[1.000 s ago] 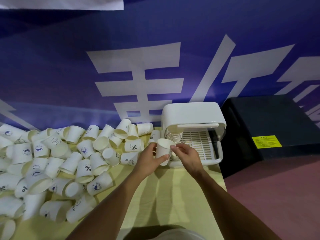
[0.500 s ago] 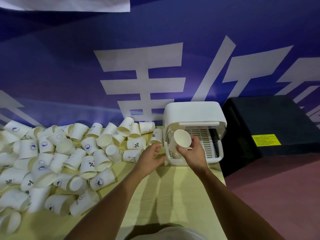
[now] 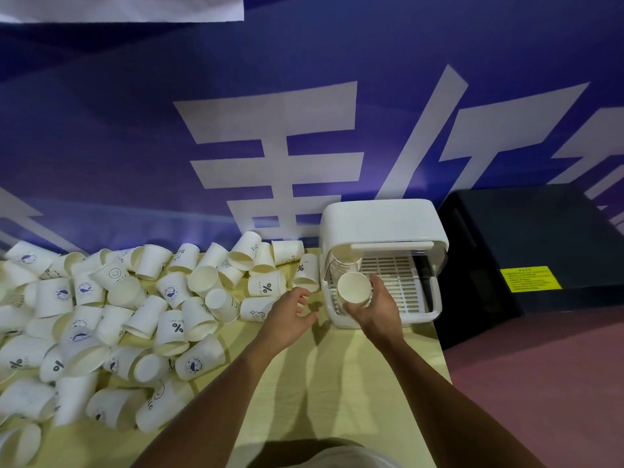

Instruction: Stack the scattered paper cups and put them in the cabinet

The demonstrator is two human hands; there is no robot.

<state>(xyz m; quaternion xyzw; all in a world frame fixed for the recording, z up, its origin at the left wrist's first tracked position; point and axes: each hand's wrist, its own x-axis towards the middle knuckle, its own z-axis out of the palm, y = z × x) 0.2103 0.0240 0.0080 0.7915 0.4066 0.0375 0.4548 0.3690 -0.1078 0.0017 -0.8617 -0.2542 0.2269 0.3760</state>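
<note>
My right hand grips one paper cup on its side at the mouth of the white cabinet; open rim toward me, base pointing in at the nested stack just behind it; axes judged nearly aligned; my left hand hovers empty, fingers loose, nearer the scattered cups to its left

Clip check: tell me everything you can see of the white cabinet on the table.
The cabinet is a white box with rounded corners, plastic by its look. Its front is open, showing a white slatted rack. A stack of cups sits inside at the left. It stands at the far right of the yellow table, before the blue banner, a black box beside it. The right hand holds a cup at its opening; whether it touches the cabinet is unclear.
</note>
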